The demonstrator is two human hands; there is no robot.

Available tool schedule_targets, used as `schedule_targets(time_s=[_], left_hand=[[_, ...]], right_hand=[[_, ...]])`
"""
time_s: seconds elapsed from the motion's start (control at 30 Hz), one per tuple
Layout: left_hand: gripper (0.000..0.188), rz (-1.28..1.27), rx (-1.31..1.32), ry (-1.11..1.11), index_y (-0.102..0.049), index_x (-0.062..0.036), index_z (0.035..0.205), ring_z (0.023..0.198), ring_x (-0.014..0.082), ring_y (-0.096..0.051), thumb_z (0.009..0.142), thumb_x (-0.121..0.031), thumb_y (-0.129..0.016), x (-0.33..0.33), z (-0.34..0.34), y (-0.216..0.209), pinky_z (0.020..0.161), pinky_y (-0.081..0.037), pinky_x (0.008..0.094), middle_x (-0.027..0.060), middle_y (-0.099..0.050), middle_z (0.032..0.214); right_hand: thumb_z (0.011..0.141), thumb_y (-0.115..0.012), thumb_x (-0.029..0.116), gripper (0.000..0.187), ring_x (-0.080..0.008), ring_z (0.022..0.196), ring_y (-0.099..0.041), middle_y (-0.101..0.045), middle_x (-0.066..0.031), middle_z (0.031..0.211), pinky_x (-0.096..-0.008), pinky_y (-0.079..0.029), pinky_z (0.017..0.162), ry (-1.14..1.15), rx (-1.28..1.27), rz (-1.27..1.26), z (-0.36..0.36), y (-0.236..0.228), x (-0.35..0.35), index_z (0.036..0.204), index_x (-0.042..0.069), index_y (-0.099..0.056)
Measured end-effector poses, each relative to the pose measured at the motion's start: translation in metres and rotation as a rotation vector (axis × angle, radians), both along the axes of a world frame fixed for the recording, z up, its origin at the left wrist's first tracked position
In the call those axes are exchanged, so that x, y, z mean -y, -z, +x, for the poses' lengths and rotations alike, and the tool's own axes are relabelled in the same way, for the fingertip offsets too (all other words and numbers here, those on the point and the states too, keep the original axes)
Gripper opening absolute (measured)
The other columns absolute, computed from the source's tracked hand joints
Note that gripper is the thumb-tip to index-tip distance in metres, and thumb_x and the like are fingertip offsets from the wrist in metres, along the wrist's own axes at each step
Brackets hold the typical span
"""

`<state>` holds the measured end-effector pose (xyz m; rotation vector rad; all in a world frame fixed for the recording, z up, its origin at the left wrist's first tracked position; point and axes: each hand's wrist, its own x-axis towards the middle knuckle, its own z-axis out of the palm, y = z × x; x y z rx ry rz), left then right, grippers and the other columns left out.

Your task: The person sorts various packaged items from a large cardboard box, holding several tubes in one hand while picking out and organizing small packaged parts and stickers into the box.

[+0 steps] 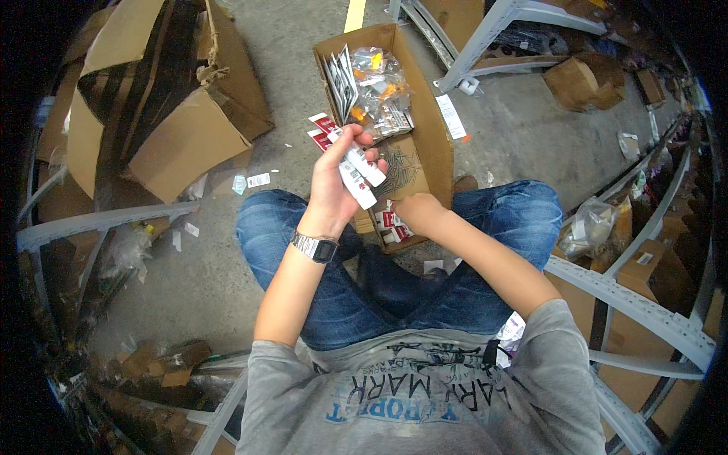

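My left hand [337,174] is closed around several small white-and-red tubes [356,178], raised over the near left side of an open cardboard box [440,144]. Their red ends stick out past the thumb, and the white ends lie across the fingers. My right hand [418,214] reaches down into the near end of the box, beside more red-and-white tubes [390,226]. Its fingers point away and are mostly hidden. Loose thin metal screws or nails [402,167] lie in the middle of the box. Farther in are clear plastic bags with orange pieces [383,87] and folded printed sheets [343,83].
The box stands on the concrete floor between my crossed legs. A large torn carton [182,144] is at the left. Grey metal shelf frames [485,45] stand at the far right and on both sides. Paper scraps [258,180] and another carton [584,83] lie on the floor.
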<state>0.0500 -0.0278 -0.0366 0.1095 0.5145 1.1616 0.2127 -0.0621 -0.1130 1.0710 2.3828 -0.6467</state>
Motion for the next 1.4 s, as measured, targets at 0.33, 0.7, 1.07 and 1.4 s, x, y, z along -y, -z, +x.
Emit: schedule_targets(time_s=[0.33,0.7,1.07,1.4], left_hand=[[0.014,-0.051,0.008,0.012,-0.054,-0.0076,0.091,0.067,0.014,-0.051,0.087,-0.021,-0.053,0.001,0.0,-0.002,0.065,-0.047,0.0331,0.0036,-0.055,0.08],[0.013,-0.054,0.01,-0.003,-0.053,-0.0075,0.088,0.067,0.014,-0.052,0.087,-0.02,-0.052,-0.001,-0.004,0.001,0.063,-0.048,0.0331,0.0034,-0.055,0.078],[0.012,-0.084,-0.021,0.005,-0.052,-0.0078,0.086,0.065,0.0141,-0.052,0.087,-0.02,-0.052,0.0,-0.003,0.003,0.064,-0.049,0.0334,0.0033,-0.054,0.077],[0.013,-0.098,-0.038,0.05,-0.053,-0.0076,0.089,0.065,0.0142,-0.053,0.086,-0.02,-0.053,0.003,0.002,0.005,0.064,-0.049,0.0337,0.0033,-0.055,0.077]], right_hand=[[0.067,-0.065,0.011,0.032,-0.0364,0.082,-0.059,-0.061,-0.0163,0.087,-0.043,-0.048,0.067,0.461,-0.383,0.001,0.007,0.007,-0.011,0.096,0.003,-0.055],[0.078,-0.057,0.016,0.023,-0.0313,0.083,-0.06,-0.061,-0.0192,0.086,-0.0371,-0.046,0.071,0.772,-0.757,-0.214,0.011,-0.031,-0.012,0.097,0.004,-0.057],[0.07,-0.06,0.006,0.022,-0.0363,0.086,-0.057,-0.061,-0.0188,0.088,-0.0424,-0.046,0.072,0.318,-0.101,-0.083,0.017,0.009,-0.001,0.091,0.004,-0.056],[0.069,-0.06,0.008,0.023,-0.0277,0.094,-0.055,-0.059,-0.0094,0.09,-0.0397,-0.042,0.08,0.14,-0.116,0.146,0.015,0.053,0.014,0.092,0.01,-0.062]])
